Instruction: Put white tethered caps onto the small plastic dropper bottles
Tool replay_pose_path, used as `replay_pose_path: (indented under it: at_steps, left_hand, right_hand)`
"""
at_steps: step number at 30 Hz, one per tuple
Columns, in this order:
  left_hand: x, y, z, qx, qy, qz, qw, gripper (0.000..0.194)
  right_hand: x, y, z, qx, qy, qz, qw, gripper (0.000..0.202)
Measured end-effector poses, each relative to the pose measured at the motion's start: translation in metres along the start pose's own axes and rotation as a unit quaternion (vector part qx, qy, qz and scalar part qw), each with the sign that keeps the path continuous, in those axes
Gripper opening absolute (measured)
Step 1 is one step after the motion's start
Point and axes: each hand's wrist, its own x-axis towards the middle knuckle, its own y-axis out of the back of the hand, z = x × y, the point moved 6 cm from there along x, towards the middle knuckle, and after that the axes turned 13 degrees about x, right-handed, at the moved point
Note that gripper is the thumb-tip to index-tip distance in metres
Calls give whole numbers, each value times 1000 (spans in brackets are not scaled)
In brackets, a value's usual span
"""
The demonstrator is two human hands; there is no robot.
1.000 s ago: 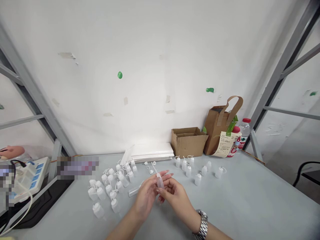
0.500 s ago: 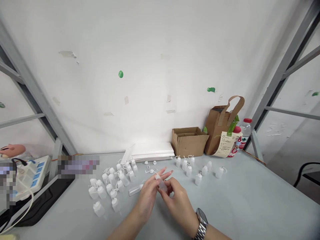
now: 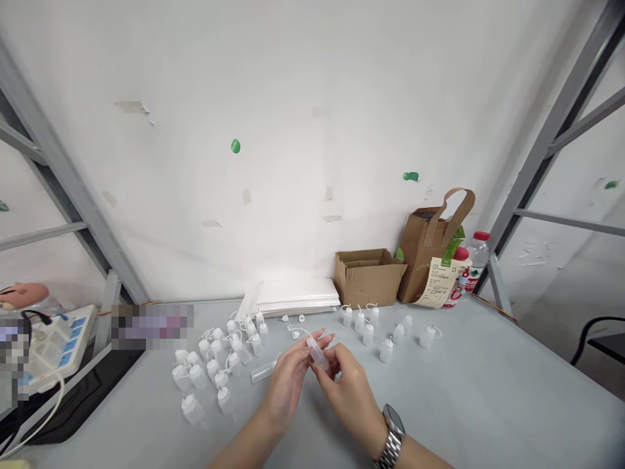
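Between my two hands is a small translucent bottle, tilted, with a thin strap reaching up and left from its neck. My left hand supports its left side, its fingers stretched behind the bottle. The thumb and fingers of my right hand grip its lower right side. Just left of my left hand a clear tube-like bottle lies on the grey table. Many similar small bottles stand at the left, and several more at the right. Small white caps lie behind my hands.
An open cardboard box, a brown paper bag and a red-capped bottle stand along the wall. White flat packs are stacked left of the box. A black panel and a white power strip are at the left.
The held bottle is now less covered by the fingers of my left hand, and its neck and strap show more. My hands have barely shifted.
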Motion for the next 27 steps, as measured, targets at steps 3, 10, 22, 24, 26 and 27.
replay_pose_path:
  at_steps: [3,10,22,24,26,27]
  left_hand:
    - [0,0,2,2,-1,5,1000,35]
    - [0,0,4,24,1,31,999,27]
    - [7,29,29,402,-124,159,893,25]
    - [13,35,27,517,-158,166,825,25]
    - [22,42,17,575,-150,161,788,26]
    - [26,46,11,587,-140,156,782,27]
  right_hand:
    - [-1,0,-2,-8,19,0,1000,8]
    - [-4,0,-12,-65,88,3,994,9]
    - [15,23,12,58,-59,58,995,20]
    - [20,31,18,96,-85,77,989,25]
    - [23,34,22,125,-100,83,984,29]
    - [24,34,24,132,-104,82,982,30]
